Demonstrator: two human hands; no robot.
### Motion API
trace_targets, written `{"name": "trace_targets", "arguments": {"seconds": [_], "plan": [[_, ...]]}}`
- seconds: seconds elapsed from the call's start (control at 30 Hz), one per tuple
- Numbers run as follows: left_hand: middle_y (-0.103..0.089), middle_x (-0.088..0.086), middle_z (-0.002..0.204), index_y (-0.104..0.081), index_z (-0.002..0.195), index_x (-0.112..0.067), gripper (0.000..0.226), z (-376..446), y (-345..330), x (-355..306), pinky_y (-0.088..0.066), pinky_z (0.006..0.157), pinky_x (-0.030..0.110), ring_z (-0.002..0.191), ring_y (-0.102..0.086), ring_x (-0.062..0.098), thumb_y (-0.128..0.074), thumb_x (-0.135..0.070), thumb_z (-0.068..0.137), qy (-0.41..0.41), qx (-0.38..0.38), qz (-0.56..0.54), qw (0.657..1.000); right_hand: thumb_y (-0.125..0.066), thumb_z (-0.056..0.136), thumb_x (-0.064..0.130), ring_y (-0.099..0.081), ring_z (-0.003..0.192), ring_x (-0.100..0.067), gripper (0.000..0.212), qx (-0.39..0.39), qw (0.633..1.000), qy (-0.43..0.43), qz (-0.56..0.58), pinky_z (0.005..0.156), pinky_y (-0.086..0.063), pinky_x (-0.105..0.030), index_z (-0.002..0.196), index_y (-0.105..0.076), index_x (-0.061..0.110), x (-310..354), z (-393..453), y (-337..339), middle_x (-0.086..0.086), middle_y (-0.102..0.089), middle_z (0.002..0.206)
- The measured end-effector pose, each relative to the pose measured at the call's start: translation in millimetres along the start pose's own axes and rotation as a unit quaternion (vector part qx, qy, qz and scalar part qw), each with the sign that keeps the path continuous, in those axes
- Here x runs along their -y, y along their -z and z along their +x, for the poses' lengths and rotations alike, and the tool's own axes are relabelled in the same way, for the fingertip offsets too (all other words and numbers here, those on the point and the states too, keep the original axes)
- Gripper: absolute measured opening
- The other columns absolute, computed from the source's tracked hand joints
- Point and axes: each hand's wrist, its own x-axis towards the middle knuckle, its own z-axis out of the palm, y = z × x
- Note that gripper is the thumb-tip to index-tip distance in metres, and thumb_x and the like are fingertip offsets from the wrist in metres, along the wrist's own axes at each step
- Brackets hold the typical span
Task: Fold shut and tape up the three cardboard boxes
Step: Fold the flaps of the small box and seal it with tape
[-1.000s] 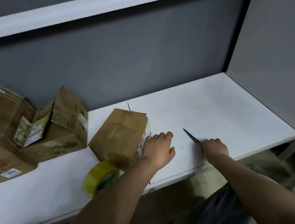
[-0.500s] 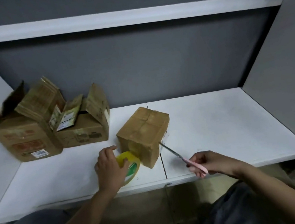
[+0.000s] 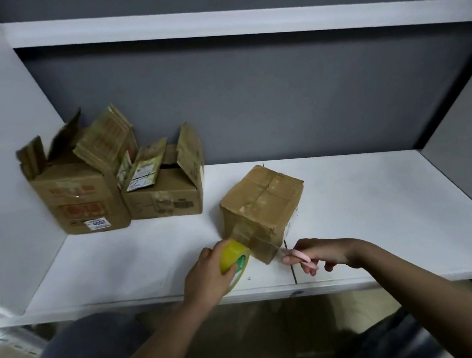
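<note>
**A:** Where are the boxes?

**B:** On a white shelf (image 3: 369, 205). One closed cardboard box (image 3: 262, 205) sits near the front edge; two open boxes, a tall one (image 3: 80, 200) and a lower one (image 3: 167, 197), stand far left with flaps up.

**A:** And the hands?

**B:** The left hand (image 3: 209, 276) grips a yellow tape roll (image 3: 235, 259), its strip running onto the closed box. The right hand (image 3: 321, 254) pinches pink-handled scissors (image 3: 295, 257) at the box's near corner.

**A:** How would it handle?

**B:** Probably light and stiff, with creased, soft flaps; steady it by its sides.
</note>
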Motion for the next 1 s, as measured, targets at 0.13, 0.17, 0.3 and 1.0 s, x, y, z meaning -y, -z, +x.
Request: {"name": "trace_targets", "arguments": {"seconds": [0.13, 0.17, 0.3, 1.0], "plan": [[-0.047, -0.002, 0.133, -0.03, 0.14, -0.036, 0.058, -0.5, 2.2, 1.8, -0.047, 0.087, 0.028, 0.117, -0.052, 0.02, -0.055, -0.049, 0.09, -0.006, 0.005, -0.007, 1.0, -0.055, 0.078, 0.063, -0.05, 0.08, -0.014, 0.046, -0.004, 1.0, 0.004, 0.012, 0.068, -0.033, -0.027, 0.09, -0.05, 0.019, 3.3, 8.5, 1.1, -0.002, -0.056, 0.086], [-0.047, -0.002, 0.133, -0.029, 0.14, -0.036, 0.058, -0.5, 2.7, 2.7, -0.049, 0.088, 0.03, 0.118, -0.051, 0.02, -0.056, -0.048, 0.09, -0.008, 0.007, -0.009, 1.0, -0.054, 0.074, 0.064, -0.051, 0.079, -0.013, 0.047, -0.006, 1.0, 0.005, 0.017, 0.067, -0.033, -0.027, 0.091, -0.051, 0.021, 5.5, 11.2, 0.7, -0.002, -0.056, 0.086], [-0.047, -0.003, 0.132, -0.028, 0.14, -0.037, 0.059, -1.3, 3.4, 2.6, -0.05, 0.089, 0.031, 0.116, -0.052, 0.02, -0.057, -0.047, 0.089, -0.01, 0.009, -0.019, 1.0, -0.057, 0.076, 0.062, -0.049, 0.074, -0.012, 0.036, -0.009, 0.999, 0.027, 0.034, 0.06, -0.029, -0.024, 0.087, -0.055, 0.028, 11.8, 24.2, -1.4, 0.001, -0.057, 0.079], [-0.04, 0.001, 0.132, -0.025, 0.138, -0.035, 0.061, -8.1, -1.0, 1.8, -0.048, 0.08, 0.023, 0.114, -0.052, 0.021, -0.063, -0.032, 0.09, 0.013, 0.015, -0.093, 0.995, -0.077, 0.078, 0.007, -0.055, 0.041, -0.007, 0.016, -0.129, 0.979, 0.098, 0.12, 0.051, -0.047, -0.019, 0.083, -0.063, 0.003, 4.2, 56.0, -6.5, 0.002, -0.061, 0.053]]}}
